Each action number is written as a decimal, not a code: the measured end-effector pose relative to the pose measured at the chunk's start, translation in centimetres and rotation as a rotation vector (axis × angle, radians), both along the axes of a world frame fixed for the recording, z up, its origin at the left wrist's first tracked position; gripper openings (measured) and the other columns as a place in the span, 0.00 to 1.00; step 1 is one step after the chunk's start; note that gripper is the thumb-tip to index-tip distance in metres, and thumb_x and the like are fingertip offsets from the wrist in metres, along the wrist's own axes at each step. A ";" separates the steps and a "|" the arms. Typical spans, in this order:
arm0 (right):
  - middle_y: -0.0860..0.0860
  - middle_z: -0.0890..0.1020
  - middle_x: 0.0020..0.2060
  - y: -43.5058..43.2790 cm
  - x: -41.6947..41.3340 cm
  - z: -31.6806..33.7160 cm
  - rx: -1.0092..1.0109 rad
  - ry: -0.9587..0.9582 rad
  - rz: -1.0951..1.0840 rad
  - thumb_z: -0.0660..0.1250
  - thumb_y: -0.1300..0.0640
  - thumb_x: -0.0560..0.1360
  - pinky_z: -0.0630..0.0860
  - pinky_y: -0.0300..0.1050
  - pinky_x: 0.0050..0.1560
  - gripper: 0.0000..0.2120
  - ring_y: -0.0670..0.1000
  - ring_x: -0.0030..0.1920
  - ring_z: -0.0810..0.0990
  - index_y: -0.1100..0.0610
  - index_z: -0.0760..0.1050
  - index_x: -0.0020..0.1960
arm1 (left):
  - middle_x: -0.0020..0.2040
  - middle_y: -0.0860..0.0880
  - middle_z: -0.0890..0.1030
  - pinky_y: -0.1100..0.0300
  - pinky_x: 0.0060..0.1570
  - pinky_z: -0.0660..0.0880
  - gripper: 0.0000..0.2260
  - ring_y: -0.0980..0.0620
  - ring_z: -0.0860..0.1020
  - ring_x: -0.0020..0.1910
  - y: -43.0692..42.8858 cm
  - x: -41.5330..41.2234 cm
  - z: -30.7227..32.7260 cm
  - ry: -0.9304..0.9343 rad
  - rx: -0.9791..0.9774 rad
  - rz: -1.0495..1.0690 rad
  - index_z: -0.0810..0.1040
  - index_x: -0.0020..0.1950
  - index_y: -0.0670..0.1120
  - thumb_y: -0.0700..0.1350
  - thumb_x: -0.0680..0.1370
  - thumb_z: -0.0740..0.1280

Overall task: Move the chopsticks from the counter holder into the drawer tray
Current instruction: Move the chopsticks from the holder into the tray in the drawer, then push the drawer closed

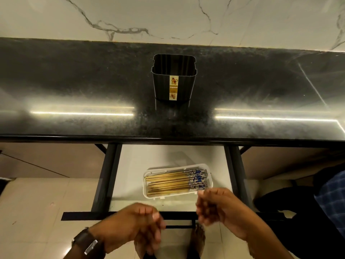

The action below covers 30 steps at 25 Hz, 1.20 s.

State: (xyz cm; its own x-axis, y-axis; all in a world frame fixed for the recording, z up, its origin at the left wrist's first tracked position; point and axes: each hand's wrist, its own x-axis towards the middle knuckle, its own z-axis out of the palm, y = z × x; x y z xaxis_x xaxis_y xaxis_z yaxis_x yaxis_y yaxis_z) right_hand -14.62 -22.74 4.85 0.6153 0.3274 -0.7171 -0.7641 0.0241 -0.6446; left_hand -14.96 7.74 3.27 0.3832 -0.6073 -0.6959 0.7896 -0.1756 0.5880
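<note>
Black speckled stone makes up the bench (pixel 74 86), which runs the full width under a white marble-veined wall (pixel 168 15). Near the middle of it, closer to the back edge than the front, stands a dark ribbed holder (pixel 173 79), upright, with a floral label down its front; nothing shows inside its mouth. Below the front edge of the bench a drawer (pixel 130 161) is pulled out, pale inside with dark sides. A white plastic tray (pixel 146 186) lies in it towards the near right part, and the chopsticks (pixel 175 182) lie flat in the tray in a packed row, plain wooden tips to the left, blue-and-white patterned ends to the right. Both hands hover over the drawer's front edge, blurred. The left hand (pixel 138 221), with a dark wristwatch (pixel 89 242), is loosely curled and its grip holds nothing, well short of the tray. The right hand (pixel 220 208) has its fingers bent, grip empty too, just beside the tray's near right corner and the patterned ends
</note>
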 end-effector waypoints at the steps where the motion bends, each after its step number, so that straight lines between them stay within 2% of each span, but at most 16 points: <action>1: 0.63 0.85 0.46 -0.7 -0.2 0.3 0.030 0.032 0.199 0.70 0.50 0.79 0.82 0.47 0.43 0.18 0.57 0.42 0.85 0.67 0.82 0.53 | 0.57 0.37 0.82 0.48 0.59 0.76 0.17 0.39 0.81 0.55 0.7 -0.4 -0.4 -0.025 0.082 -0.201 0.79 0.63 0.39 0.50 0.83 0.63; 3: 0.62 0.85 0.56 -1.8 -0.4 -0.1 0.033 0.132 0.517 0.70 0.52 0.80 0.82 0.48 0.54 0.18 0.57 0.52 0.86 0.66 0.81 0.61 | 0.67 0.47 0.79 0.58 0.66 0.72 0.16 0.47 0.76 0.67 1.6 -1.2 -1.6 -0.141 0.295 -0.457 0.78 0.68 0.48 0.51 0.84 0.60; 4: 0.60 0.84 0.62 -2.0 -0.5 -0.4 -0.024 0.151 0.616 0.70 0.54 0.80 0.80 0.50 0.62 0.17 0.56 0.59 0.84 0.61 0.80 0.65 | 0.70 0.51 0.76 0.62 0.67 0.69 0.15 0.51 0.73 0.70 1.9 -1.4 -1.9 -0.213 0.413 -0.474 0.75 0.69 0.51 0.51 0.84 0.59; 6: 0.50 0.76 0.72 -2.3 -0.6 -1.3 -0.206 0.079 0.785 0.70 0.54 0.79 0.70 0.52 0.74 0.23 0.52 0.72 0.74 0.45 0.74 0.73 | 0.72 0.55 0.71 0.61 0.70 0.65 0.15 0.53 0.69 0.73 2.1 -1.6 -2.3 -0.278 0.520 -0.391 0.71 0.70 0.54 0.51 0.84 0.58; 8: 0.43 0.67 0.78 -1.7 -0.5 -0.9 -0.363 0.006 0.955 0.69 0.49 0.80 0.61 0.50 0.78 0.29 0.50 0.78 0.64 0.38 0.63 0.77 | 0.68 0.57 0.69 0.63 0.69 0.65 0.18 0.54 0.69 0.72 1.7 -1.6 -2.8 -0.230 0.500 -0.369 0.69 0.72 0.52 0.54 0.83 0.59; 10: 0.44 0.62 0.80 -0.9 -0.4 -0.7 -0.422 0.007 1.032 0.68 0.46 0.80 0.59 0.50 0.77 0.34 0.52 0.79 0.60 0.38 0.55 0.80 | 0.62 0.56 0.72 0.71 0.57 0.70 0.09 0.59 0.73 0.61 1.2 -1.8 -3.4 -0.189 0.475 -0.316 0.72 0.62 0.56 0.54 0.83 0.60; 11: 0.45 0.61 0.80 -0.5 -0.5 -0.9 -0.434 0.011 1.048 0.68 0.45 0.80 0.59 0.49 0.77 0.36 0.53 0.79 0.60 0.39 0.53 0.81 | 0.60 0.57 0.73 0.74 0.53 0.70 0.07 0.61 0.74 0.57 1.1 -1.8 -3.7 -0.193 0.477 -0.285 0.72 0.59 0.57 0.54 0.83 0.60; 12: 0.46 0.61 0.80 -0.1 -0.7 -1.3 -0.450 0.010 1.058 0.68 0.44 0.79 0.61 0.49 0.76 0.38 0.53 0.79 0.62 0.40 0.50 0.82 | 0.62 0.58 0.74 0.73 0.53 0.69 0.09 0.62 0.74 0.58 0.9 -1.8 -4.0 -0.201 0.488 -0.251 0.73 0.61 0.57 0.55 0.82 0.61; 15: 0.50 0.63 0.80 1.2 -1.5 -4.1 -0.568 -0.057 1.065 0.68 0.41 0.77 0.64 0.50 0.75 0.43 0.55 0.77 0.65 0.41 0.46 0.83 | 0.76 0.54 0.69 0.63 0.65 0.66 0.26 0.53 0.70 0.72 0.7 -1.7 -5.4 -0.234 0.541 -0.194 0.66 0.76 0.49 0.57 0.81 0.62; 17: 0.54 0.57 0.82 2.2 -2.0 -5.9 -0.699 -0.130 1.028 0.67 0.39 0.78 0.61 0.52 0.77 0.43 0.58 0.80 0.60 0.40 0.44 0.83 | 0.78 0.50 0.66 0.61 0.68 0.65 0.28 0.50 0.68 0.75 -0.1 -1.8 -5.5 -0.364 0.627 -0.247 0.61 0.79 0.47 0.57 0.82 0.60; 19: 0.55 0.50 0.83 3.1 -2.2 -7.1 -0.787 -0.167 0.996 0.65 0.39 0.78 0.59 0.53 0.78 0.43 0.59 0.82 0.55 0.41 0.42 0.83 | 0.78 0.50 0.67 0.59 0.69 0.67 0.29 0.50 0.69 0.74 -1.2 -2.1 -5.4 -0.562 0.746 -0.387 0.60 0.80 0.48 0.59 0.82 0.58; 22: 0.56 0.45 0.83 4.2 -2.4 -8.6 -0.850 -0.223 0.972 0.64 0.40 0.79 0.56 0.53 0.79 0.43 0.59 0.83 0.49 0.44 0.40 0.83 | 0.74 0.48 0.71 0.57 0.63 0.74 0.29 0.49 0.74 0.68 -2.8 -2.2 -5.5 -0.765 0.841 -0.487 0.59 0.79 0.49 0.62 0.81 0.57; 26: 0.54 0.49 0.83 4.5 -2.0 -10.1 -0.901 -0.316 0.860 0.64 0.42 0.80 0.56 0.54 0.80 0.40 0.59 0.83 0.50 0.44 0.45 0.83 | 0.70 0.48 0.74 0.56 0.57 0.75 0.30 0.47 0.77 0.64 -3.6 -1.0 -6.2 -0.970 0.988 -0.599 0.58 0.78 0.49 0.61 0.81 0.58; 30: 0.53 0.49 0.84 5.2 -0.3 -11.1 -0.919 -0.356 0.852 0.64 0.41 0.80 0.51 0.57 0.81 0.38 0.59 0.83 0.47 0.43 0.48 0.83 | 0.71 0.43 0.74 0.52 0.64 0.71 0.30 0.42 0.74 0.67 -3.1 0.6 -6.7 -1.201 1.085 -0.802 0.57 0.80 0.47 0.60 0.82 0.58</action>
